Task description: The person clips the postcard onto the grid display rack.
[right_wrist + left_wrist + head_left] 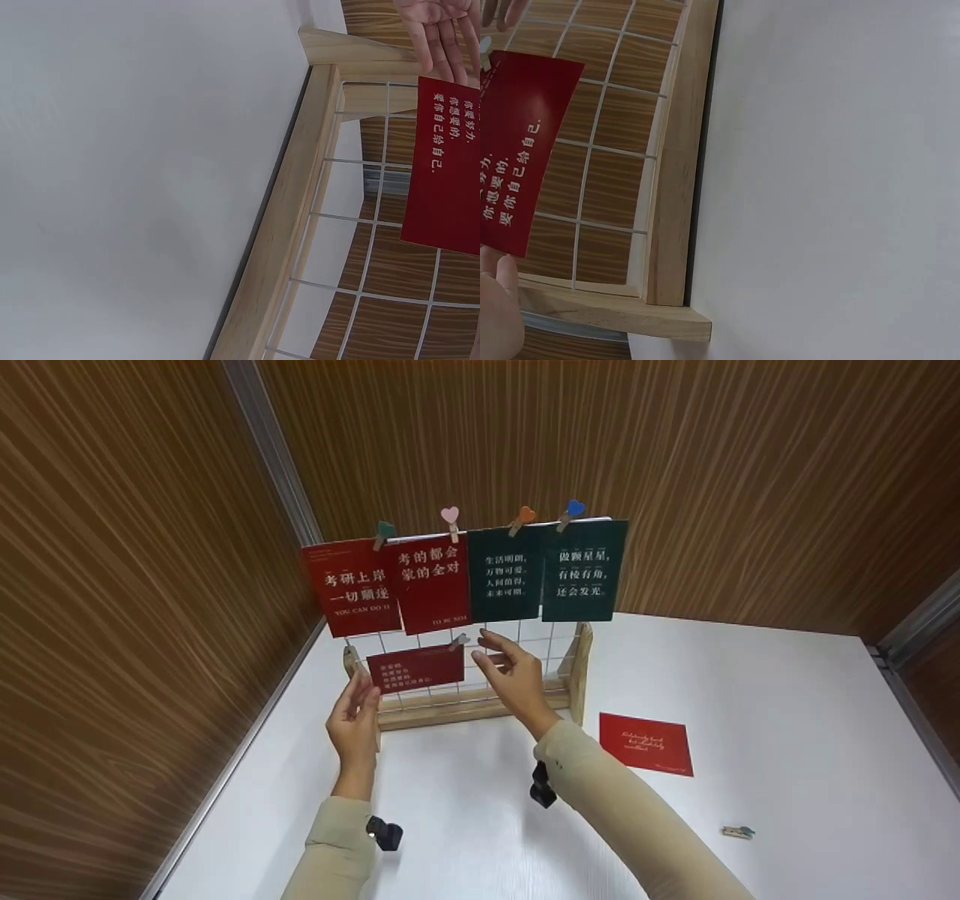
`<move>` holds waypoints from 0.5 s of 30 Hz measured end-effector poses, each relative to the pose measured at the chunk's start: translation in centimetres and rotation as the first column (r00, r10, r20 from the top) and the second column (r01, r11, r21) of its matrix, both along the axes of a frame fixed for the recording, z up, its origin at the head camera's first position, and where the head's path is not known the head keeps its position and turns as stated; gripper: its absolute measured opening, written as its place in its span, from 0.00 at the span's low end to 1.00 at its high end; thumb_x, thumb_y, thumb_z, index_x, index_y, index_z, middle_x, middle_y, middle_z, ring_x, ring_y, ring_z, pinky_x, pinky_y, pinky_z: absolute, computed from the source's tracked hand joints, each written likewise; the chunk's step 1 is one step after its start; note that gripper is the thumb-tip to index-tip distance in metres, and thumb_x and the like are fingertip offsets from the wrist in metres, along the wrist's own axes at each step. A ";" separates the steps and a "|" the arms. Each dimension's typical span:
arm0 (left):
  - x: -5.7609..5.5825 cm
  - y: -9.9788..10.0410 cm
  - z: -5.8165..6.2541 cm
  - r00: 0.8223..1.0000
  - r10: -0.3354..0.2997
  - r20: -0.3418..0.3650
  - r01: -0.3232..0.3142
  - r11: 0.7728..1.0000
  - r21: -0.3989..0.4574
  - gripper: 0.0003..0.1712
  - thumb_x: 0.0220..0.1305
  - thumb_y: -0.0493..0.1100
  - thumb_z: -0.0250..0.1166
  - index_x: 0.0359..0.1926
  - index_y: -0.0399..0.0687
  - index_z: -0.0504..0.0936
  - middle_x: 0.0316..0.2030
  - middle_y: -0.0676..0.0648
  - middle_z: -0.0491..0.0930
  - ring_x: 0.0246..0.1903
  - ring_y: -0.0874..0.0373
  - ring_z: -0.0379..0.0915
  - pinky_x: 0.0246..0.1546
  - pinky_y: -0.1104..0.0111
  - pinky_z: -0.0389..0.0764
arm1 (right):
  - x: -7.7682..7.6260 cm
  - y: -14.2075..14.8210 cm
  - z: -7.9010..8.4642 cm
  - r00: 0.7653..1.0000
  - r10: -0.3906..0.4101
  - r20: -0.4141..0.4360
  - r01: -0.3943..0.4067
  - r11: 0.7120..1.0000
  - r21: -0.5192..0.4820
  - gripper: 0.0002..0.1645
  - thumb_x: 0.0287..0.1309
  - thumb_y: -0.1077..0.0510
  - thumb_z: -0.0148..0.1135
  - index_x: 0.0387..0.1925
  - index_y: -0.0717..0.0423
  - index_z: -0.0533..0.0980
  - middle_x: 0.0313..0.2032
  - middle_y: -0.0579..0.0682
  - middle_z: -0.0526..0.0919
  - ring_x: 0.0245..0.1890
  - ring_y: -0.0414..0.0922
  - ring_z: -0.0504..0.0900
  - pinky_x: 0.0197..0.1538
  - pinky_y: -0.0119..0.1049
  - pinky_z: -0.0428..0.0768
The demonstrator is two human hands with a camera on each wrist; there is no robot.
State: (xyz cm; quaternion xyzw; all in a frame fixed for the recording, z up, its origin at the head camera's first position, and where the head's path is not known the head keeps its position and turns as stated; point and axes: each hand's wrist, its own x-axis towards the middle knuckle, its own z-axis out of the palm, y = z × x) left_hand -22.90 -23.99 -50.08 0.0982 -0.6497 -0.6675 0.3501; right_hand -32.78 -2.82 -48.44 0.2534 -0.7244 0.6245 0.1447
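A small red card with white lettering hangs low on a white wire grid in a wooden stand. At its upper right corner sits a pale clothespin. My left hand is at the card's left edge; in the right wrist view the left hand's fingers reach straight to that edge. My right hand is just right of the clothespin, thumb and fingers parted with nothing between them. Only a bit of each hand shows in the left wrist view.
Along the grid's top hang two red cards and two green cards, pinned by heart-topped clothespins. On the white table lie another red card and a loose clothespin. Wood-grain panels stand behind.
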 end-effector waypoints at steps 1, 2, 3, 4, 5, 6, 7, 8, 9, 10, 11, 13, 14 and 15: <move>0.1 0.1 0.0 1.000 0.000 0.001 0.000 1.000 -0.003 0.24 0.62 0.30 0.63 0.59 0.28 0.71 0.52 0.30 0.75 0.53 0.43 0.71 0.50 0.75 0.74 | 0.0 0.1 0.0 1.000 0.006 0.002 -0.006 1.000 -0.004 0.23 0.59 0.64 0.64 0.55 0.68 0.74 0.47 0.64 0.81 0.38 0.54 0.84 0.39 0.47 0.82; 0.2 0.1 0.0 1.000 -0.004 0.000 0.004 1.000 0.000 0.24 0.61 0.29 0.63 0.59 0.28 0.71 0.52 0.29 0.75 0.53 0.41 0.70 0.50 0.75 0.74 | 0.1 0.2 -0.1 1.000 0.010 0.003 -0.010 1.000 -0.007 0.23 0.59 0.64 0.64 0.56 0.67 0.74 0.47 0.63 0.81 0.38 0.54 0.84 0.39 0.48 0.82; 0.2 0.1 0.0 1.000 -0.007 0.000 0.007 1.000 0.004 0.25 0.61 0.29 0.63 0.59 0.27 0.71 0.52 0.29 0.74 0.54 0.39 0.70 0.51 0.75 0.73 | 0.1 0.3 -0.1 1.000 0.013 0.004 -0.013 1.000 -0.005 0.24 0.59 0.64 0.64 0.56 0.66 0.74 0.48 0.63 0.81 0.39 0.53 0.84 0.38 0.48 0.81; 0.2 0.2 -0.1 1.000 -0.012 0.001 0.012 1.000 0.013 0.26 0.60 0.28 0.63 0.59 0.27 0.70 0.52 0.29 0.74 0.54 0.38 0.69 0.51 0.74 0.74 | 0.2 0.4 -0.1 1.000 0.014 0.006 -0.014 1.000 -0.001 0.24 0.59 0.63 0.64 0.57 0.65 0.73 0.48 0.62 0.81 0.39 0.51 0.84 0.39 0.48 0.82; 0.3 0.2 -0.2 1.000 -0.015 0.005 0.015 1.000 0.021 0.27 0.60 0.28 0.64 0.60 0.27 0.70 0.52 0.28 0.74 0.54 0.38 0.69 0.51 0.74 0.73 | 0.3 0.5 -0.1 1.000 0.015 0.007 -0.015 1.000 0.001 0.25 0.59 0.62 0.65 0.58 0.64 0.73 0.49 0.60 0.81 0.40 0.49 0.84 0.39 0.47 0.82; 0.3 0.3 -0.3 1.000 -0.021 0.005 0.020 0.999 0.033 0.27 0.59 0.27 0.64 0.60 0.27 0.70 0.52 0.28 0.74 0.55 0.38 0.69 0.52 0.73 0.73 | 0.3 0.6 -0.2 1.000 0.015 0.007 -0.015 1.000 0.003 0.25 0.59 0.60 0.65 0.58 0.62 0.73 0.49 0.59 0.81 0.40 0.48 0.84 0.39 0.45 0.82; 0.2 0.3 -0.5 1.000 -0.026 0.005 0.026 0.998 0.049 0.28 0.58 0.27 0.64 0.60 0.27 0.69 0.53 0.28 0.73 0.55 0.37 0.68 0.52 0.72 0.73 | 0.4 0.7 -0.2 1.000 0.011 0.008 -0.011 1.000 0.013 0.26 0.59 0.59 0.65 0.59 0.60 0.73 0.50 0.57 0.81 0.40 0.46 0.84 0.40 0.44 0.82; 0.1 0.2 -0.8 0.999 -0.033 0.002 0.033 0.997 0.064 0.29 0.58 0.27 0.64 0.61 0.27 0.69 0.53 0.28 0.73 0.55 0.37 0.68 0.53 0.70 0.73 | 0.5 0.8 -0.3 1.000 0.008 0.011 -0.008 1.000 0.020 0.27 0.59 0.58 0.65 0.59 0.59 0.73 0.50 0.55 0.81 0.41 0.44 0.83 0.40 0.42 0.82; -0.1 0.3 -1.2 0.999 -0.038 -0.002 0.038 0.996 0.080 0.30 0.58 0.26 0.65 0.61 0.27 0.68 0.54 0.29 0.72 0.56 0.37 0.68 0.55 0.68 0.72 | 0.6 1.0 -0.4 1.000 0.006 0.012 -0.006 1.000 0.026 0.27 0.59 0.57 0.65 0.60 0.57 0.73 0.51 0.55 0.81 0.41 0.44 0.83 0.40 0.41 0.82; -0.2 0.3 -1.5 0.999 -0.039 -0.003 0.040 0.995 0.092 0.30 0.57 0.26 0.65 0.61 0.27 0.68 0.54 0.29 0.72 0.56 0.38 0.68 0.56 0.67 0.72 | 0.6 1.1 -0.5 1.000 0.007 0.014 -0.007 0.999 0.032 0.28 0.59 0.56 0.65 0.60 0.57 0.72 0.51 0.54 0.81 0.42 0.43 0.83 0.41 0.41 0.82; -0.3 0.4 -1.9 0.999 -0.039 0.000 0.038 0.994 0.099 0.31 0.57 0.27 0.65 0.62 0.28 0.67 0.55 0.30 0.72 0.56 0.39 0.67 0.57 0.65 0.71 | 0.7 1.3 -0.6 1.000 0.010 0.014 -0.010 0.999 0.036 0.28 0.60 0.55 0.65 0.61 0.57 0.72 0.52 0.54 0.80 0.42 0.44 0.83 0.41 0.41 0.81; -0.5 0.5 -2.6 0.999 -0.036 0.001 0.035 0.994 0.106 0.32 0.58 0.29 0.66 0.63 0.30 0.67 0.56 0.32 0.71 0.57 0.41 0.67 0.59 0.62 0.69 | 0.8 1.6 -0.9 1.000 0.016 0.010 -0.016 0.999 0.045 0.29 0.60 0.55 0.64 0.62 0.57 0.71 0.53 0.55 0.79 0.44 0.45 0.82 0.42 0.43 0.81; -0.6 0.7 -2.8 1.000 -0.031 0.001 0.031 0.994 0.103 0.33 0.57 0.29 0.66 0.63 0.31 0.66 0.56 0.33 0.71 0.57 0.42 0.67 0.59 0.60 0.68 | 0.9 1.8 -1.0 1.000 0.020 0.014 -0.020 0.999 0.045 0.30 0.60 0.56 0.64 0.62 0.58 0.70 0.54 0.56 0.78 0.44 0.47 0.81 0.42 0.45 0.81; -0.6 0.9 -3.0 1.000 -0.026 0.005 0.026 0.995 0.096 0.33 0.57 0.30 0.67 0.64 0.32 0.66 0.57 0.34 0.70 0.57 0.42 0.67 0.60 0.59 0.68 | 1.4 2.0 -0.6 1.000 0.023 0.017 -0.024 0.998 0.052 0.30 0.61 0.57 0.63 0.63 0.60 0.69 0.54 0.58 0.78 0.45 0.49 0.81 0.43 0.46 0.81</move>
